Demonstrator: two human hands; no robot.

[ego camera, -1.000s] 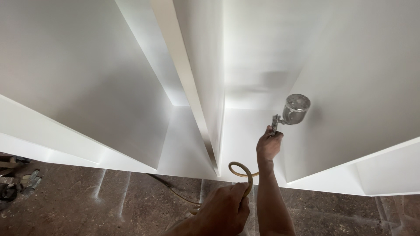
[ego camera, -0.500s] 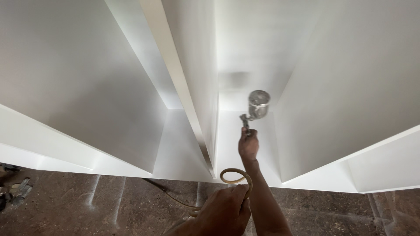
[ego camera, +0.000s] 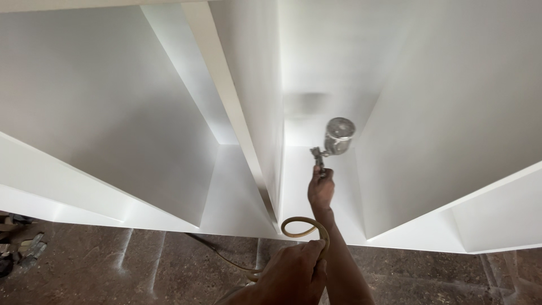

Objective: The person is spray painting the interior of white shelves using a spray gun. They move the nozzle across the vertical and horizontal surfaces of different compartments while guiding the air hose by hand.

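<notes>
Deep inside the narrow middle bay of the white cabinet point(ego camera: 169, 113), right of centre in the frame, the right hand point(ego camera: 320, 189) is clenching the handle of a spray gun point(ego camera: 333, 141) and holding it out at the end of a stretched arm. Its metal cup point(ego camera: 340, 134) is sitting at the top of the gun, tilted up and to the right, close to the bay's right wall without clearly touching it. A faint grey shadow is lying on the back surface just above the cup.

At the bottom centre of the frame, the left hand point(ego camera: 293, 271) is closing around a tan air hose point(ego camera: 305, 225), grasping it near the cabinet's lower front edge. The hose is looping up in a small arc just above that hand, beside the right forearm, while another length is trailing down to the left across the brown, dusty floor point(ego camera: 141, 271).

White dividing panels are fanning outward on both sides, with a wide bay filling the left half of the frame and another opening on the right. Some scraps of debris point(ego camera: 25, 248) are lying on the floor at the far lower left, well apart from both hands.
</notes>
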